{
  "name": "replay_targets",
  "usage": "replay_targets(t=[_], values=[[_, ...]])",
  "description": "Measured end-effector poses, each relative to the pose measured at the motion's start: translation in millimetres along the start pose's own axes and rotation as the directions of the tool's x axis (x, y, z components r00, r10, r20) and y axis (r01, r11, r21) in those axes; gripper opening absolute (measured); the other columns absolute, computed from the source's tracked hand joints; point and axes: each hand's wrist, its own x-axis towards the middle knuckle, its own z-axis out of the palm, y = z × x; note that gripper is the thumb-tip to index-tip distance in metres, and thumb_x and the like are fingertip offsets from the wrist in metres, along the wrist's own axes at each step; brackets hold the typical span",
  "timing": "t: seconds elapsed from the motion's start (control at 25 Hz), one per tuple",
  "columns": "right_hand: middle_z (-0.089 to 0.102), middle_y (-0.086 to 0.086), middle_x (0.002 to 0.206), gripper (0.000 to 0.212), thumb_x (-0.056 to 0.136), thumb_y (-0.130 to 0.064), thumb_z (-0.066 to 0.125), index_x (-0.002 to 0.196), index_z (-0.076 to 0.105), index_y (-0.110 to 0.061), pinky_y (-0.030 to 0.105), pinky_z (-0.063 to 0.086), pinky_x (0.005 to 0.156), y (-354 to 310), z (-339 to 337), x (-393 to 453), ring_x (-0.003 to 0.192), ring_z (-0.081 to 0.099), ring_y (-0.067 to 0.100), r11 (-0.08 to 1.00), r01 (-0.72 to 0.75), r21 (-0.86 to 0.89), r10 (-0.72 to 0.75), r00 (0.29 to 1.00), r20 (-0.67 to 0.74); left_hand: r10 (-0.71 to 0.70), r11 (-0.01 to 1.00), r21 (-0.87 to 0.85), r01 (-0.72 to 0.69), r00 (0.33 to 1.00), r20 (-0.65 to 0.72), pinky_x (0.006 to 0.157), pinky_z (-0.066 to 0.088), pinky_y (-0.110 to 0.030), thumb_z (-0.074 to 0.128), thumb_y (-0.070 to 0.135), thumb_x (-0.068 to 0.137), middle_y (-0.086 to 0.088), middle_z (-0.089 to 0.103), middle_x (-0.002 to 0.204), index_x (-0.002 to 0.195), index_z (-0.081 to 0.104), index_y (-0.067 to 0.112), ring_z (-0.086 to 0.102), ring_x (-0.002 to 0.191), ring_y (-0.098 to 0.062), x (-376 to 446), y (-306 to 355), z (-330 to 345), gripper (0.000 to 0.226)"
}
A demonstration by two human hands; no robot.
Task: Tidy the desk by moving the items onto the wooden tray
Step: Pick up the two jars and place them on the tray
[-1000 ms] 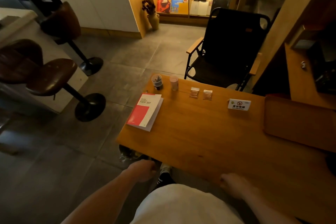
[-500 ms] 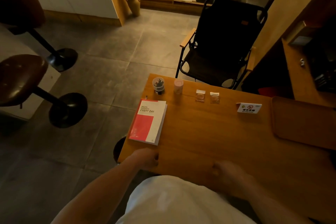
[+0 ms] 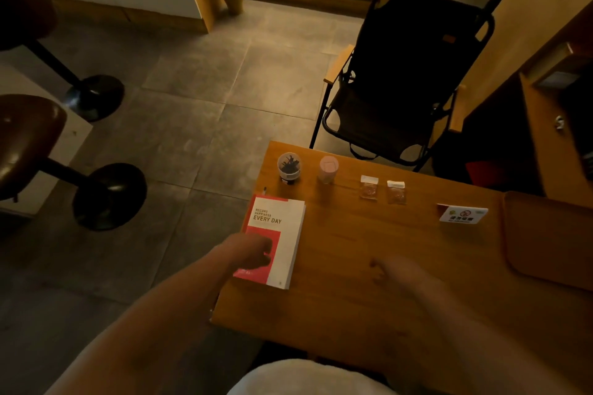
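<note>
Desk [image 3: 369, 266]: wooden, fills lower right of frame. Black folding chair [image 3: 407, 74] stands beyond its far edge, upper right.

Wooden tray [image 3: 552, 240]: at right edge of frame, on the desk, nothing visible on it.

Book [image 3: 272, 240]: red and white cover, lies flat at the desk's left edge, centre frame. Cover reads "RECORD HAPPINESS EVERY DAY". Near corner text too small to read.

Left hand [image 3: 247, 253]: over the near red part of the book, fingers curled loosely; blurred, so contact or grip cannot be told.

Right hand [image 3: 398, 272]: above bare desk, right of the book and well left of the tray, fingers bent in, holding nothing visible.

Small sign [image 3: 463, 214]: white, just left of the tray, a red no-smoking symbol on it; its characters unreadable.

Far row, left to right: clear cup [image 3: 289, 167] with dark contents, pink cup [image 3: 329, 168], two small clear packets [image 3: 369, 187] and [image 3: 396, 192]. All well beyond both hands.
</note>
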Motion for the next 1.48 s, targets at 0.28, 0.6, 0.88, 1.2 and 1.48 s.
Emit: replay_targets(t=[0.28,0.6,0.88,1.2,1.48], values=[[0.057,0.003,0.132,0.042,0.095,-0.04,0.054,0.134,0.048,-0.026,0.034,0.05,0.089,16,-81,47,0.117,0.056,0.022,0.989,-0.147,0.031,0.148,0.917,-0.37,-0.038,0.999,-0.016,0.035,0.982,-0.185,0.072,0.045,-0.028,0.063,0.041,0.089,0.001,0.066,0.117,0.12,0.059,0.023,0.057,0.089,-0.012,46,-15,-60,0.037],[0.057,0.004,0.129,0.06,0.085,-0.051,0.064,0.136,0.038,-0.033,0.039,0.052,0.083,24,-143,112,0.113,0.056,0.028,0.995,-0.098,-0.035,0.05,0.744,-0.666,0.049,0.999,0.014,-0.052,0.791,-0.609,0.086,0.048,-0.039,0.067,0.054,0.08,-0.005,0.052,0.13,0.132,0.046,0.024,0.052,0.115,-0.025,97,-13,-112,0.065],[0.049,0.004,0.14,0.076,0.077,-0.037,0.077,0.135,0.029,-0.037,0.044,0.048,0.094,30,-153,154,0.124,0.05,0.032,0.995,-0.012,-0.097,-0.054,0.761,-0.646,0.048,0.998,-0.004,-0.057,0.875,-0.481,0.103,0.041,-0.049,0.072,0.053,0.076,-0.007,0.041,0.145,0.145,0.03,0.029,0.041,0.131,-0.03,131,-8,-118,0.085],[0.06,0.004,0.129,0.059,0.083,-0.03,0.073,0.132,0.04,-0.033,0.042,0.051,0.088,26,-149,174,0.113,0.059,0.03,0.996,0.08,0.038,-0.03,0.709,-0.705,0.028,0.981,-0.147,-0.127,0.843,-0.538,0.095,0.049,-0.047,0.073,0.044,0.08,-0.007,0.051,0.133,0.138,0.038,0.023,0.051,0.119,-0.028,138,-2,-107,0.072],[0.062,0.003,0.123,0.055,0.079,-0.029,0.076,0.125,0.046,-0.032,0.039,0.052,0.079,22,-139,174,0.108,0.06,0.028,0.976,0.089,0.198,0.071,0.73,-0.679,-0.007,0.94,-0.289,-0.184,0.832,-0.555,0.094,0.051,-0.043,0.076,0.037,0.08,-0.008,0.048,0.132,0.135,0.038,0.022,0.051,0.118,-0.026,134,1,-98,0.069]])
